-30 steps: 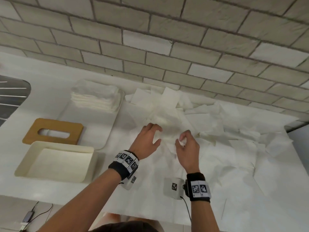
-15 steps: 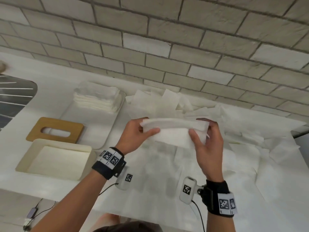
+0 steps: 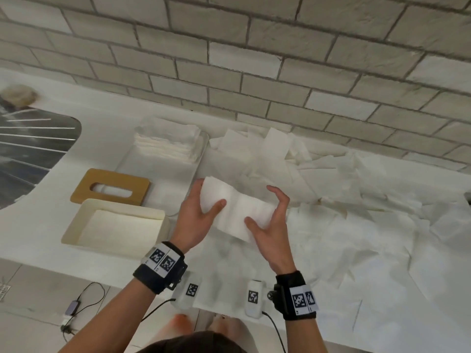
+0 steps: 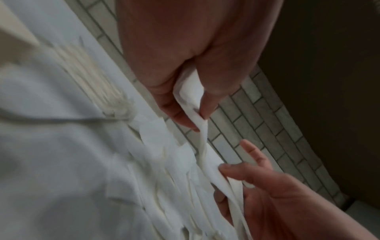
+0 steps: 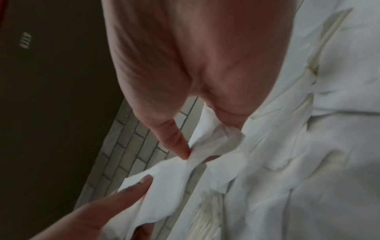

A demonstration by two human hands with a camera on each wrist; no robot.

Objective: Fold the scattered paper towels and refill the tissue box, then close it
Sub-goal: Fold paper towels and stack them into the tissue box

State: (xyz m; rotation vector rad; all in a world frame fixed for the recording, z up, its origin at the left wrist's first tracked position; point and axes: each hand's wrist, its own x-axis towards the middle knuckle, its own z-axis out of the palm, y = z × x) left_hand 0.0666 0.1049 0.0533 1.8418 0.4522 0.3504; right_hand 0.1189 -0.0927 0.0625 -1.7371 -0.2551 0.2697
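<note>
It looks like a kitchen or washroom counter. A white countertop (image 3: 38, 200) runs along a wall of pale brick-shaped tiles (image 3: 229, 59). Left of the countertop sits a recessed metal sink (image 3: 30, 149); below its front edge, tiled floor (image 3: 30, 301) shows.

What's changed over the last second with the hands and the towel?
Both hands left the scattered pile and lifted one paper towel off it. The left hand and right hand now pinch its ends, holding it folded and tilted above the counter. Unchanged: the folded stack, open tissue box and wooden lid.
</note>
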